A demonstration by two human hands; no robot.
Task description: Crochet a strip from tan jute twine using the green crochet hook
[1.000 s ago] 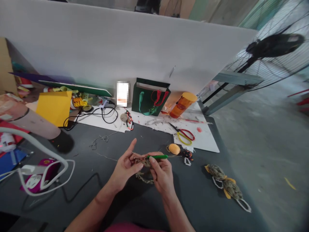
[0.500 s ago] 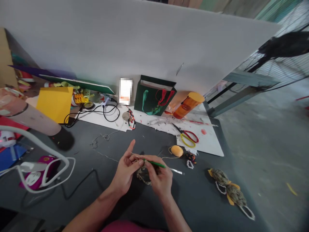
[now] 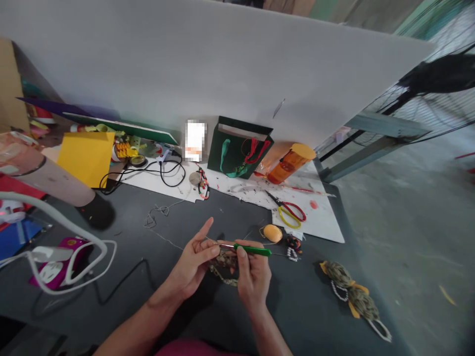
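Green plastic sheathes the handle of the crochet hook (image 3: 252,249), which your right hand (image 3: 254,277) pinches between thumb and fingers, its thin metal tip pointing to 9 o'clock. Your left hand (image 3: 193,262) clasps the knobbly olive crocheted piece (image 3: 224,262) just under the hook, with the forefinger raised straight. On the matte dark table (image 3: 304,311), near your hands at 2 o'clock, lie a smooth orange oval (image 3: 273,232) and a small bead cluster (image 3: 293,246). Beyond them, red-and-yellow scissors (image 3: 289,211) rest on a white sheet (image 3: 326,222). Well apart at 4 o'clock lies a ropy olive strip (image 3: 352,291) with pearl loops.
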